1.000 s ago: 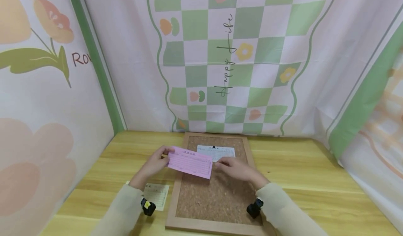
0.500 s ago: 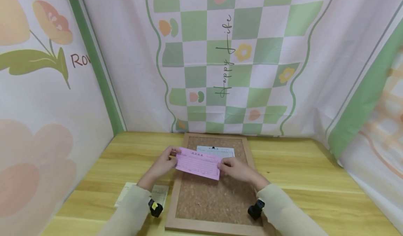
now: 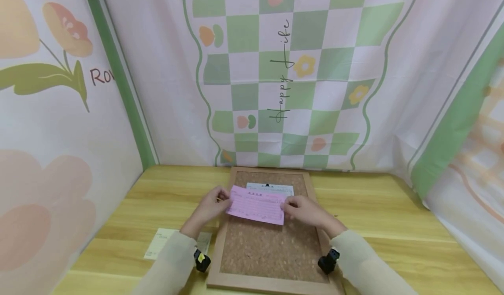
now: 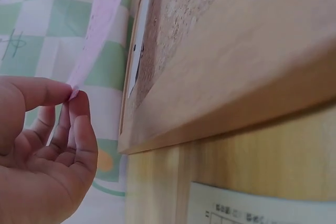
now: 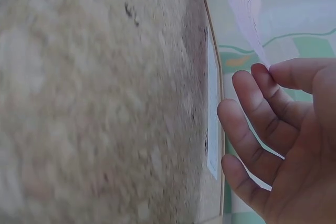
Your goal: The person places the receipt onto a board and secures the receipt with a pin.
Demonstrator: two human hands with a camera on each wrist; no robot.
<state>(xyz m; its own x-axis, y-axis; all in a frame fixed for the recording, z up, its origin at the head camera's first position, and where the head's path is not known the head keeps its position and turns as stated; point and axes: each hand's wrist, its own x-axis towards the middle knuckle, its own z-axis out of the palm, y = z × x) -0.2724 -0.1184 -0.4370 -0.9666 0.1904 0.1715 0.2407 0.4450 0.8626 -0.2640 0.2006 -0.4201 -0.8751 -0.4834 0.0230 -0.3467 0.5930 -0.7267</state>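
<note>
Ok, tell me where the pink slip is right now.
In the head view, the pink slip is stretched between the left hand and the right hand, over the corkboard, partly hiding the pale slip.

We've got "Happy Life" running sideways on the back curtain point(image 3: 271, 71), a cut-off "Ro" on the left curtain point(image 3: 59, 128); pink slip point(image 3: 257, 205), white slip point(image 3: 280, 189), yellow slip point(image 3: 157, 242): print's too blurry for us.

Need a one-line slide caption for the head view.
Left hand and right hand hold a pink slip above a corkboard with a pale blue slip on it.
</note>
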